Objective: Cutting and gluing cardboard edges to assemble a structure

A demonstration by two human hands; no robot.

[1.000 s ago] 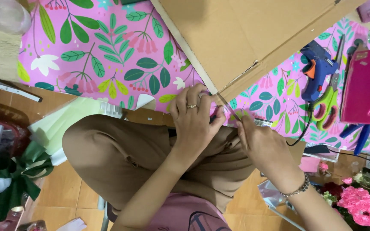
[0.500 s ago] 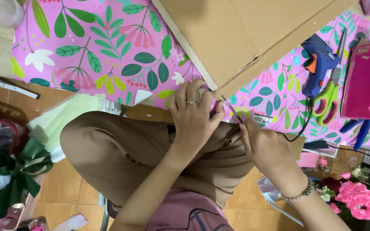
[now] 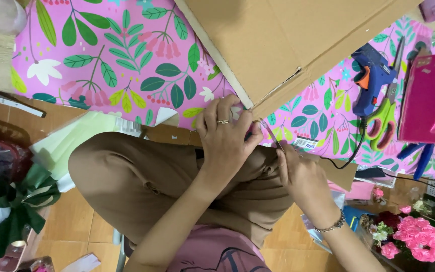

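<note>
A big brown cardboard sheet [image 3: 278,40] lies over the pink floral mat [image 3: 117,65], with its corner pointing down at my lap. My left hand [image 3: 225,138], wearing a ring, is closed on that corner, fingers curled over the edge. Just to the right and lower, my right hand [image 3: 300,176], with a bracelet at the wrist, pinches a thin clear strip [image 3: 273,136] that runs up to the cardboard corner. What the strip is exactly, I cannot tell. My crossed legs in brown trousers [image 3: 142,181] are under both hands.
A blue glue gun [image 3: 373,75] with a black cord, green-handled scissors [image 3: 381,121] and a pink box [image 3: 429,98] lie to the right. Pink artificial flowers [image 3: 414,239] are at the lower right. Pale green sheets [image 3: 71,141] and dark green fabric [image 3: 11,201] are at the left.
Both hands stay at the cardboard corner. My left hand has closed a little further over the edge, and the view has shifted slightly.
</note>
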